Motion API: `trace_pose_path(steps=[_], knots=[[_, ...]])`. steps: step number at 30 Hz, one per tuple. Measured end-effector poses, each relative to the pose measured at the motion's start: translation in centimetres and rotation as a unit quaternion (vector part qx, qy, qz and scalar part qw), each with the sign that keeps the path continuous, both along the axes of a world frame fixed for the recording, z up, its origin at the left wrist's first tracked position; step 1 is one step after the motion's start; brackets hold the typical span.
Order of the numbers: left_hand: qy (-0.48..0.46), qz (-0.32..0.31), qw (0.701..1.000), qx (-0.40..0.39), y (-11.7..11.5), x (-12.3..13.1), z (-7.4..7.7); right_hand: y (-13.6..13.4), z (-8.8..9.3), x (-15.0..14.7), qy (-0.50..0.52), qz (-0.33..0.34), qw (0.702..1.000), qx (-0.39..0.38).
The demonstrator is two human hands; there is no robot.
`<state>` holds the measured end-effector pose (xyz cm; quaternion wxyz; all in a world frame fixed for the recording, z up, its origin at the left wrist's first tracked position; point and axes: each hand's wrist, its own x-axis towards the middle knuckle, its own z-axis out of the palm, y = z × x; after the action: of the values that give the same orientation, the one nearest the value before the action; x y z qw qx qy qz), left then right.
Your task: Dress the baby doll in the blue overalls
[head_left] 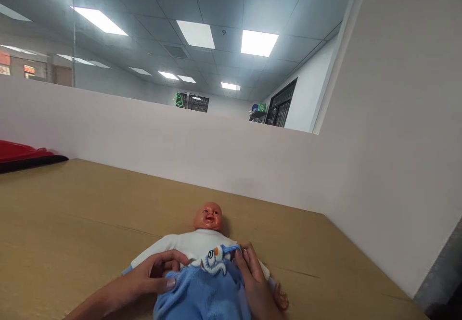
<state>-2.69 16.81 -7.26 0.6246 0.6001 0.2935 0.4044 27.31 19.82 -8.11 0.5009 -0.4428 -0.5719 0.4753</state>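
Note:
A baby doll [210,217] lies on its back on the table, its head away from me. It wears a white long-sleeved top [197,241] and blue plush overalls [205,293] with an embroidered animal face [213,260] on the bib. My left hand [157,273] is at the overalls' upper left side, fingers curled, the thumb pressing on the blue cloth. On the other side, my right hand [254,281] pinches the blue strap [231,248] near the doll's shoulder. The doll's small hand [280,296] shows beyond my right wrist. The doll's lower legs are out of view.
The brown tabletop [90,214] meets a white partition [187,142] at the back and a wall [390,156] on the right. A red item with a black edge [29,154] lies at the far left. Glass above the partition shows ceiling lights.

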Motion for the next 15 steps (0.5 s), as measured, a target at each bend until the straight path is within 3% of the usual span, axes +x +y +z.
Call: trace_pose_path(steps=[5, 7, 11, 15], knots=[[0.128, 0.031, 0.991, 0.022, -0.6, -0.1, 1.2, -0.2, 2.8, 0.0, -0.122, 0.154, 0.981, 0.009], [0.167, 0.054, 0.984, 0.024, -1.2, 0.0, 1.5, -0.5, 4.0, 0.2, -0.137, 0.183, 0.973, 0.022], [0.148, 0.135, 0.979, -0.025, -1.8, -1.0, 0.0, 0.6, 3.9, 0.5, -0.061, 0.156, 0.984, 0.057], [0.168, 0.239, 0.956, -0.014, -1.9, -1.7, -2.0, 2.4, 1.8, 0.2, -0.168, 0.097, 0.977, 0.083]])
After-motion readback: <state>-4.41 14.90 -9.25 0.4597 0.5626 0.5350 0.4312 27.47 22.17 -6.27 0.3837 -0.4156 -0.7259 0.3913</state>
